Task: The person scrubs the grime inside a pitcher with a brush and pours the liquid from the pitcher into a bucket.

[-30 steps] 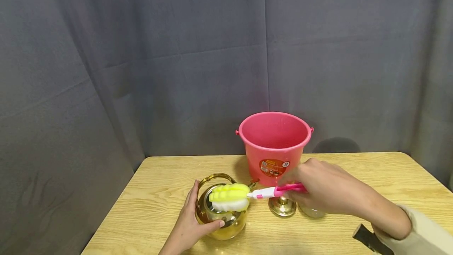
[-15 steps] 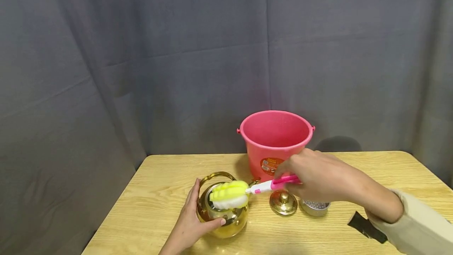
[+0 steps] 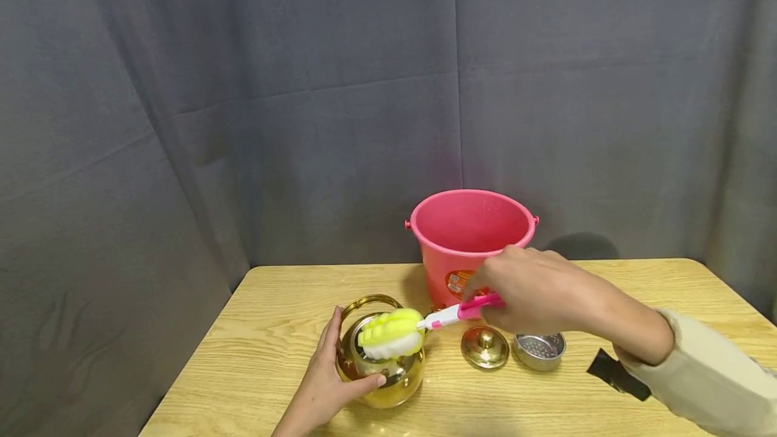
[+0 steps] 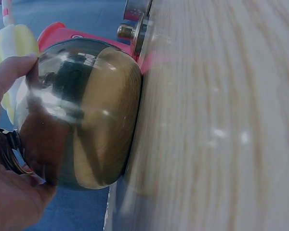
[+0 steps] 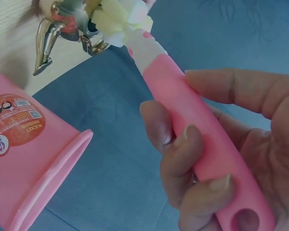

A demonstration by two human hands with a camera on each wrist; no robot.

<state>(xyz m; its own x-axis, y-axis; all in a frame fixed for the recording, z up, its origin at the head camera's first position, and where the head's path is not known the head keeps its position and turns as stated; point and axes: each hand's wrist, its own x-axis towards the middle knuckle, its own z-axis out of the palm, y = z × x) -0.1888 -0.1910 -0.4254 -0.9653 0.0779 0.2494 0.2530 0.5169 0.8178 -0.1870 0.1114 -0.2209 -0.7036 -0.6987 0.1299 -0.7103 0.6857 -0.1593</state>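
A gold teapot (image 3: 397, 390) stands on the table with its lid off and its handle ring tilted to the far left. My left hand (image 3: 328, 380) steadies the pot from the left, thumb on its near side and fingers around the far side. In the left wrist view the thumb presses the shiny teapot (image 4: 91, 115). My right hand (image 3: 537, 292) grips a pink-and-white handled sponge brush (image 3: 391, 336), its yellow and white head above the pot's opening. Fingers and thumb wrap the pink handle in the right wrist view. Whether the head touches the rim I cannot tell.
A pink bucket (image 3: 437, 265) stands behind the pot, near the table's back edge. Right of the pot lie its gold lid (image 3: 485, 348) and a perforated metal strainer (image 3: 540, 353). Grey curtains (image 3: 352, 120) hang behind the wooden table (image 3: 243, 356).
My right hand has risen and shifted slightly left, lifting the brush's handle end. The strainer has come out from behind that hand. My left hand and the teapot stay put.
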